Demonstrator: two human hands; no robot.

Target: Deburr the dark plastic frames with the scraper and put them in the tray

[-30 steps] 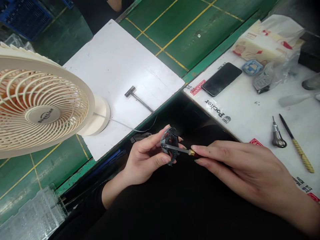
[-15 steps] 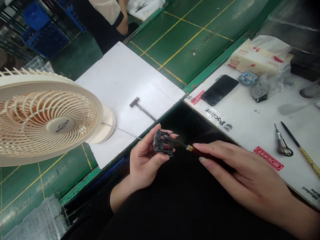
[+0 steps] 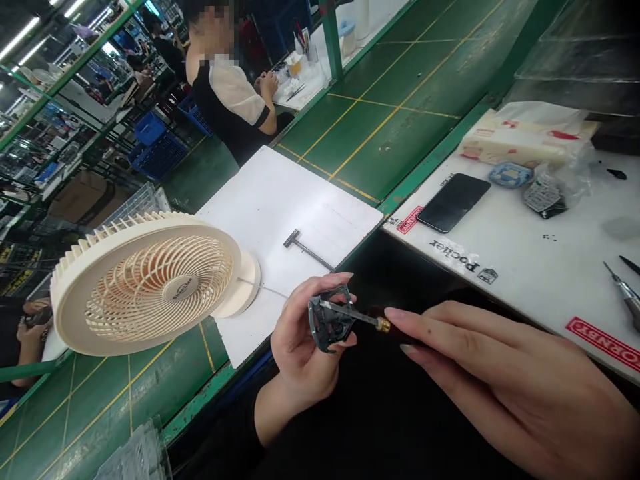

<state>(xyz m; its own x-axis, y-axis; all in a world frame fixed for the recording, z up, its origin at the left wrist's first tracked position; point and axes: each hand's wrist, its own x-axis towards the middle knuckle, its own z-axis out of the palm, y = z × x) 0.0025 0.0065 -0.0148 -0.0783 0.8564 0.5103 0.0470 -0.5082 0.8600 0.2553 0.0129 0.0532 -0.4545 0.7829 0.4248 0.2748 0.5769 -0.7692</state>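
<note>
My left hand grips a small dark grey frame-like part with openings through it, fingers behind and thumb in front. My right hand pinches the dark reddish handle of a thin flat-bladed hand tool with a brass collar. Its metal blade lies across the part, with the tip inside the frame; whether it touches the inner wall I cannot make out. Both hands are over my dark-clothed lap, in front of the bench edge. The rest of the tool's handle is hidden by my right fingers.
A cream fan stands at left on a white board, beside a T-shaped metal tool. On the right bench lie a phone, a tissue pack and a metal pointed tool. Another person sits beyond.
The camera view has tilted up, bringing more of the workshop in. The part is turned differently in my left hand, and the blade now lies farther across it.
</note>
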